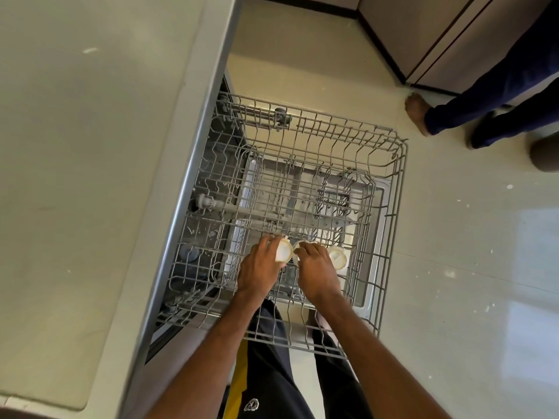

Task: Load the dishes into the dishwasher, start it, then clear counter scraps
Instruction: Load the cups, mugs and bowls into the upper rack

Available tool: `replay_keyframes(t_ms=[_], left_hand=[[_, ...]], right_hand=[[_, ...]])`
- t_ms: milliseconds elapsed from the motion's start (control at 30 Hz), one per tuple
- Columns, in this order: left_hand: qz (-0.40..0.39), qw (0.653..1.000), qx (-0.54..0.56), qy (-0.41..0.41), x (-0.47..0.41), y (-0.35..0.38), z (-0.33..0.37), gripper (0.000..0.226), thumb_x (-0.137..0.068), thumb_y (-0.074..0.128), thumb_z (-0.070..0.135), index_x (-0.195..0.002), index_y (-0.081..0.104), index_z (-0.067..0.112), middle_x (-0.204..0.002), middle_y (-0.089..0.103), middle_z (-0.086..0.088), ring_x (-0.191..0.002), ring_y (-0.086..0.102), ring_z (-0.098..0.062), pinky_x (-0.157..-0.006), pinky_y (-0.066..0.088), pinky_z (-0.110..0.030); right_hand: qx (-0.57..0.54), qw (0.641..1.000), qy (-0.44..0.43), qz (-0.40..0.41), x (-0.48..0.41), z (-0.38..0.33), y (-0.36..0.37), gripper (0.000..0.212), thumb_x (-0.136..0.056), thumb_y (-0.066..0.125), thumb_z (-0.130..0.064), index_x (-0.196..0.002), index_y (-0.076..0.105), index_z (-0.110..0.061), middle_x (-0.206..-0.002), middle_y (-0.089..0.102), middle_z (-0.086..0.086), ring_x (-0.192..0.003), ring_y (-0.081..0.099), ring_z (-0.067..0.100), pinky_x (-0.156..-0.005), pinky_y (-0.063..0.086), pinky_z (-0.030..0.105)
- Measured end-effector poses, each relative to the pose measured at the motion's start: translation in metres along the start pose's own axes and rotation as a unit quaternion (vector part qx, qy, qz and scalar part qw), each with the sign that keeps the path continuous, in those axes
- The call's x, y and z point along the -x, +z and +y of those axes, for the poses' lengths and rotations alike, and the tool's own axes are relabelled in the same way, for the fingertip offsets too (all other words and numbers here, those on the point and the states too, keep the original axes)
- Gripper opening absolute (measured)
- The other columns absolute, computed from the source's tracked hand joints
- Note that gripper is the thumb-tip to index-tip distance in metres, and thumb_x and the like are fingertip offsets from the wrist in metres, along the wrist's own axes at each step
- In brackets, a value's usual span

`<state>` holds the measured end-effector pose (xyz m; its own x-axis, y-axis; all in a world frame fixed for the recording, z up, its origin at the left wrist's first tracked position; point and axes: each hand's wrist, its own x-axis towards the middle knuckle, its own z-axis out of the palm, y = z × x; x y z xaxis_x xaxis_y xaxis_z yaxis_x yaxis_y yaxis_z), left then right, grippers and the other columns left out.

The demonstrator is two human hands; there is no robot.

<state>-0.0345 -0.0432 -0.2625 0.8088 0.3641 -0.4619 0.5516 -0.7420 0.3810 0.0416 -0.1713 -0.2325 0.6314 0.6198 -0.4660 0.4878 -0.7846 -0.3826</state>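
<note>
The dishwasher's grey wire upper rack (393,182) is pulled out over the open door. My left hand (260,267) grips a small white cup (284,251) turned on its side in the near part of the rack. Beside it my right hand (317,267) holds a second white cup (298,247), mostly hidden under the fingers. A third white cup (337,257) sits upside down in the rack just right of my right hand, its base showing.
A pale countertop (75,146) runs along the left, its edge over the dishwasher opening. Another person's legs and bare foot (419,111) stand on the tiled floor at the upper right, by cabinet doors (423,34). My own legs are under the rack.
</note>
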Motion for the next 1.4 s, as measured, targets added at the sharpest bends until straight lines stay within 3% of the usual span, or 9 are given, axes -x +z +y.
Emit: replay_keyframes(t_ms=[133,233,333,433,533,667,1033,1300,1400], left_hand=[[0.03,0.995,0.078,-0.048,-0.002,0.0,-0.004,0.06,-0.09,0.07,0.021,-0.145,0.044,0.021,-0.136,0.059,-0.004,-0.11,0.064,-0.021,-0.082,0.058,-0.032],[-0.007,0.99,0.12,-0.079,-0.008,0.0,-0.01,0.055,-0.095,0.064,0.027,-0.145,0.043,0.023,-0.122,0.067,-0.006,-0.1,0.066,-0.025,-0.076,0.057,-0.038],[-0.06,0.985,0.129,-0.095,-0.014,0.005,-0.016,0.052,-0.101,0.053,0.029,-0.149,0.036,0.023,-0.123,0.066,-0.009,-0.101,0.065,-0.026,-0.081,0.055,-0.039],[-0.092,0.97,0.191,-0.123,-0.02,0.013,-0.021,0.048,-0.104,0.045,0.028,-0.15,0.031,0.029,-0.126,0.063,-0.012,-0.098,0.064,-0.026,-0.087,0.054,-0.044],[-0.099,0.953,0.25,-0.136,-0.023,0.018,-0.024,0.044,-0.105,0.042,0.025,-0.149,0.034,0.025,-0.126,0.061,-0.013,-0.1,0.063,-0.026,-0.084,0.053,-0.038],[-0.122,0.931,0.314,-0.142,-0.025,0.019,-0.027,0.04,-0.104,0.044,0.029,-0.143,0.043,0.018,-0.129,0.061,-0.008,-0.113,0.06,-0.025,-0.096,0.05,-0.043],[-0.031,0.953,0.282,-0.103,-0.012,0.019,-0.019,0.037,-0.105,0.043,0.027,-0.142,0.045,0.02,-0.124,0.065,-0.007,-0.105,0.064,-0.024,-0.087,0.055,-0.045],[-0.031,0.974,0.215,-0.068,-0.011,0.0,-0.02,0.041,-0.102,0.049,0.017,-0.143,0.046,0.02,-0.127,0.065,-0.005,-0.107,0.065,-0.023,-0.083,0.058,-0.041],[0.008,0.983,0.171,-0.07,-0.006,-0.008,-0.017,0.043,-0.1,0.053,0.013,-0.142,0.048,0.019,-0.134,0.061,-0.003,-0.109,0.064,-0.021,-0.079,0.058,-0.037]], right_hand=[[0.031,0.999,-0.017,0.005,0.003,0.003,0.004,0.048,-0.088,0.058,-0.001,-0.136,0.053,-0.006,-0.145,0.049,0.013,-0.136,0.039,0.032,-0.118,0.029,0.044],[0.047,0.999,-0.025,0.008,0.001,0.007,0.008,0.051,-0.09,0.058,-0.005,-0.139,0.049,-0.007,-0.148,0.046,0.013,-0.141,0.035,0.03,-0.123,0.017,0.045],[0.046,0.999,-0.029,-0.004,-0.001,0.004,0.009,0.056,-0.093,0.056,-0.008,-0.147,0.041,-0.007,-0.154,0.039,0.012,-0.147,0.026,0.028,-0.123,0.002,0.043],[0.042,0.998,-0.033,-0.023,-0.005,0.001,0.008,0.064,-0.094,0.053,-0.009,-0.153,0.029,-0.01,-0.158,0.033,0.009,-0.15,0.019,0.026,-0.122,-0.002,0.045],[0.036,0.998,-0.026,-0.048,-0.008,-0.001,0.006,0.068,-0.095,0.05,-0.009,-0.156,0.022,-0.013,-0.157,0.035,0.006,-0.15,0.018,0.026,-0.122,-0.004,0.049],[0.026,0.998,-0.001,-0.064,-0.009,-0.006,0.002,0.068,-0.096,0.048,-0.011,-0.157,0.017,-0.018,-0.154,0.042,0.002,-0.15,0.02,0.022,-0.117,-0.011,0.06],[-0.015,0.997,0.02,-0.07,-0.005,-0.007,0.006,0.077,-0.092,0.052,-0.006,-0.157,0.013,-0.019,-0.155,0.04,0.003,-0.15,0.022,0.018,-0.114,-0.01,0.07],[-0.023,0.998,0.042,-0.048,-0.005,-0.015,0.011,0.073,-0.092,0.05,-0.007,-0.155,0.015,-0.014,-0.154,0.039,0.002,-0.149,0.023,0.019,-0.111,-0.02,0.063],[0.007,0.999,0.034,-0.036,-0.004,-0.014,0.012,0.075,-0.09,0.054,-0.007,-0.154,0.017,-0.011,-0.156,0.037,0.003,-0.151,0.017,0.02,-0.115,-0.016,0.065]])
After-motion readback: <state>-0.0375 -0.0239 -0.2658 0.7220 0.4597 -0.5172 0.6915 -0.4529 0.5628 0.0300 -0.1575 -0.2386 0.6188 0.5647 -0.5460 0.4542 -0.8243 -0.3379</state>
